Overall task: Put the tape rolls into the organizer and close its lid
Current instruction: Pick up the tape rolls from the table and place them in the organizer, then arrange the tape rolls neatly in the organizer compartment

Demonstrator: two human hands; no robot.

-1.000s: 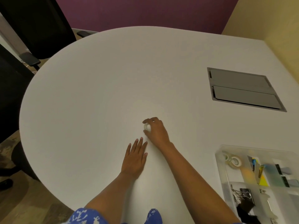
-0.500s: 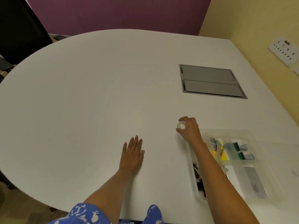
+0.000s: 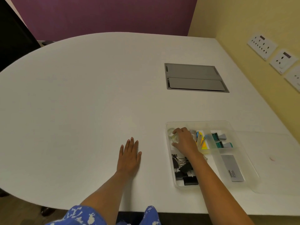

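A clear plastic organizer point(image 3: 240, 161) lies open on the white table at the right, with its transparent lid point(image 3: 276, 161) flat on the table to its right. My right hand point(image 3: 185, 141) reaches into the organizer's far-left compartment, fingers curled around a small clear tape roll point(image 3: 175, 139). Another tape roll point(image 3: 170, 132) lies in the same compartment, just beyond the fingers. My left hand point(image 3: 129, 157) rests flat on the table, fingers spread, to the left of the organizer.
Black binder clips point(image 3: 183, 171), coloured clips point(image 3: 219, 141), sticky flags and a grey card point(image 3: 233, 168) fill the other compartments. A grey cable hatch point(image 3: 194, 78) is set into the table beyond. Wall sockets point(image 3: 276, 54) sit on the yellow wall at right.
My right hand carried the tape roll from the table's middle rightward into the organizer's far-left compartment. The view swung right. My left hand stayed flat.
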